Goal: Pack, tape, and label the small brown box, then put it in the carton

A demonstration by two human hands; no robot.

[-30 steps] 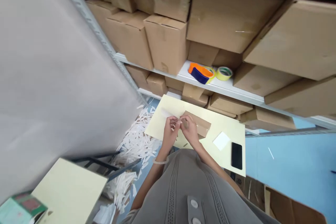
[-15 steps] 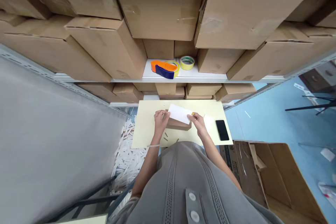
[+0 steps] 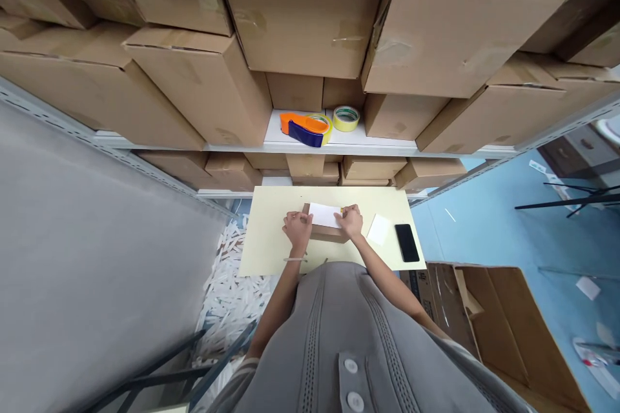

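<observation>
A white paper slip (image 3: 324,215), perhaps a label, lies over the top of a small brown cardboard box (image 3: 330,234) on the pale yellow table (image 3: 268,258). My left hand (image 3: 297,230) pinches the slip's left end, its fingers at the box's left side. At the opposite end, my right hand (image 3: 351,221) is closed on the slip, with a small yellow patch showing by the fingertips. The slip runs nearly level along the box. Whether its underside is stuck down is hidden.
To the right on the table are a white paper piece (image 3: 378,228) and a black phone (image 3: 407,242). An orange-and-blue tape dispenser (image 3: 304,129) and a tape roll (image 3: 345,118) sit on the shelf ahead among stacked cartons (image 3: 305,13). A large open carton (image 3: 523,335) stands at lower right.
The slip has gone from slanting down to the right to lying nearly level along the box. My right hand has moved left, and the white paper piece on the table shows more fully.
</observation>
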